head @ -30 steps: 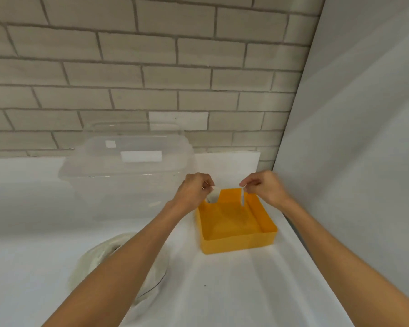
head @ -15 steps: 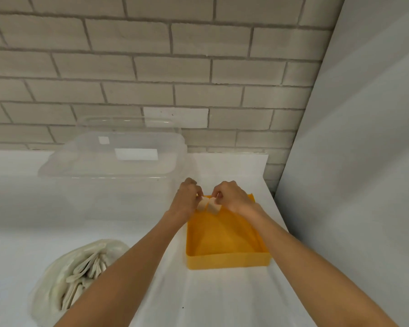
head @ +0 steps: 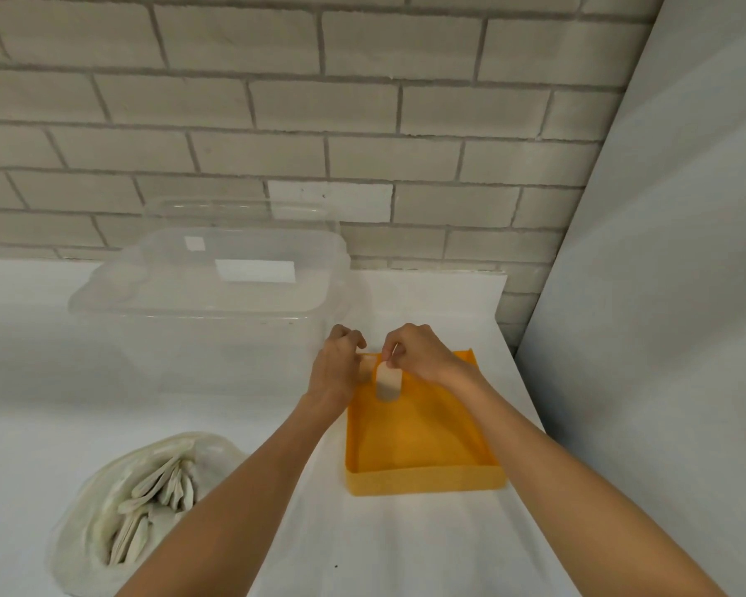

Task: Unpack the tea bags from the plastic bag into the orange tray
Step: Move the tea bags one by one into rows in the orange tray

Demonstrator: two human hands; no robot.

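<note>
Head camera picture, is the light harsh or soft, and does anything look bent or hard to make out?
Head view: soft, even light, faint shadows; brick wall lines bow from the wide lens; clear bin nearly vanishes against white; tea bag edges slightly soft.

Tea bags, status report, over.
Right hand pinching a tea bag over the tray. Left hand holds another. Bag still full. Nothing blocking.

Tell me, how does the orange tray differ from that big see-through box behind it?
The orange tray is opaque and bright, while the clear box is transparent. The tray is low and open on top, whereas the box is taller and wears a lid. The right hand pinches a tea bag over the tray, but nothing shows inside the box. Both stand on the white table.
</note>
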